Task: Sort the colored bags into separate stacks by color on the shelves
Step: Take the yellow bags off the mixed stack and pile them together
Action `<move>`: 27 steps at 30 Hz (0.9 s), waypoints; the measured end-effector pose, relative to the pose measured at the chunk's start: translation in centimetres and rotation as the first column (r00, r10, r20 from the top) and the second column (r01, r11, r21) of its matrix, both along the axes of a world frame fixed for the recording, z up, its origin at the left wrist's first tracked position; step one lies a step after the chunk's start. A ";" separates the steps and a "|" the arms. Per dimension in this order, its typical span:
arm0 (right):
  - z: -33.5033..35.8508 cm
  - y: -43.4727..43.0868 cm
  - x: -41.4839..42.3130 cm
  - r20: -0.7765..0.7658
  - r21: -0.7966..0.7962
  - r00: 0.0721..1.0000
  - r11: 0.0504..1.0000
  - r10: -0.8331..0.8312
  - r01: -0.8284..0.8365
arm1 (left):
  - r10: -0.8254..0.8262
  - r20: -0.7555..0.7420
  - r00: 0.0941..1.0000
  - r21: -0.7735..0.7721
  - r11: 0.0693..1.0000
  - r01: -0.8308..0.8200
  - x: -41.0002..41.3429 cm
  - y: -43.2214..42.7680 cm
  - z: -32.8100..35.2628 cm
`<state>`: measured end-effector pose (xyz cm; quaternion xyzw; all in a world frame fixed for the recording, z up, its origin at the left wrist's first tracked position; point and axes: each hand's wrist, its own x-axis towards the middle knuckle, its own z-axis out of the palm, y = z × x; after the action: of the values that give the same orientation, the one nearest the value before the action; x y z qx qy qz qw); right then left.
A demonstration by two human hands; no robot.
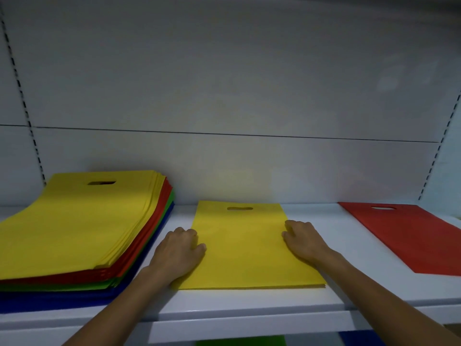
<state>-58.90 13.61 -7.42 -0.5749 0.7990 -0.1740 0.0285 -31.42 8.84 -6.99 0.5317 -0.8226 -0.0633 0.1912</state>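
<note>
A thin yellow stack of flat bags (244, 245) lies in the middle of the white shelf (249, 310), handle cutout toward the back. My left hand (178, 250) holds its left edge, thumb on top and fingers curled at the side. My right hand (303, 239) holds the right edge with bent fingers. At the left sits a tall mixed pile (74, 228) with yellow bags on top, then red, green and blue layers below. A red bag (409, 236) lies flat at the right.
The grey back panel (224, 96) stands right behind the bags. Slotted uprights run up both sides. On the shelf below, a green bag (239, 342) and a blue bag (359, 339) peek out under the front lip.
</note>
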 end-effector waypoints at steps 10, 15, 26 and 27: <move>4.7 -1.9 5.2 0.059 -0.403 0.992 0.912 0.109 -0.077 | -0.018 -0.121 0.992 -0.139 0.990 0.001 3.2 -0.4 3.9; 6.8 -4.6 11.5 0.098 -0.488 0.983 0.869 0.155 -0.089 | -0.013 -0.201 0.979 -0.180 0.983 -0.024 7.8 -1.7 6.6; 8.1 -9.9 25.5 0.083 -0.405 0.961 0.890 0.264 -0.210 | 0.234 -0.143 0.962 -0.074 0.966 -0.246 26.5 -7.0 6.5; 8.0 -10.2 26.6 0.078 -0.364 0.964 0.907 0.255 -0.211 | 0.253 -0.135 0.958 -0.052 0.964 -0.261 27.9 -7.2 6.1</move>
<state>-32.34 3.36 0.53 -0.6501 0.6770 -0.3451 -0.0048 -3.53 1.59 -0.90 0.6220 -0.7345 -0.0429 0.2680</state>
